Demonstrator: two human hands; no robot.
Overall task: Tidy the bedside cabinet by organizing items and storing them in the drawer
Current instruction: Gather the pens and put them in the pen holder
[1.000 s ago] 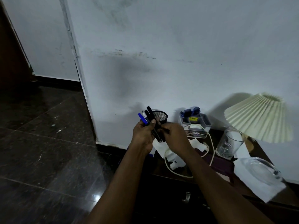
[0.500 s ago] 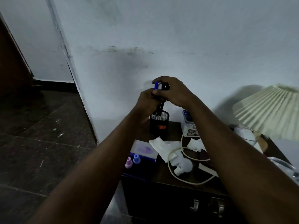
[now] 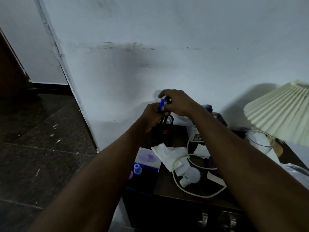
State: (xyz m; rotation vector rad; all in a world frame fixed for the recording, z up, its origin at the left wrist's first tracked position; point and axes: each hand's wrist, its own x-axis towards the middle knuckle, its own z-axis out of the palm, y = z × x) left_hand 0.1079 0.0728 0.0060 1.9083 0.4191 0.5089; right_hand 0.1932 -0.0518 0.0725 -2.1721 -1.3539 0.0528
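Note:
Both hands meet just above a black mesh pen holder (image 3: 164, 129) at the back of the dark bedside cabinet (image 3: 168, 186). My left hand (image 3: 151, 113) and my right hand (image 3: 177, 102) are closed around a bunch of pens (image 3: 161, 104); a blue cap shows between the fingers. The pens' lower ends reach into the holder's mouth. The drawer handles (image 3: 217, 221) show on the cabinet's front, below my right forearm.
On the cabinet lie crumpled tissues (image 3: 168, 153), a white cable (image 3: 197, 195), a light bulb (image 3: 190, 177), a purple-and-white box (image 3: 147, 159) with small bottles (image 3: 137, 168), a glass (image 3: 259, 139) and a pleated lamp shade (image 3: 280, 113). Wall behind, dark tiled floor left.
Both hands carried the pens from in front of me up over the mesh holder, then lowered them so the tips entered it. The view shifted closer to the cabinet.

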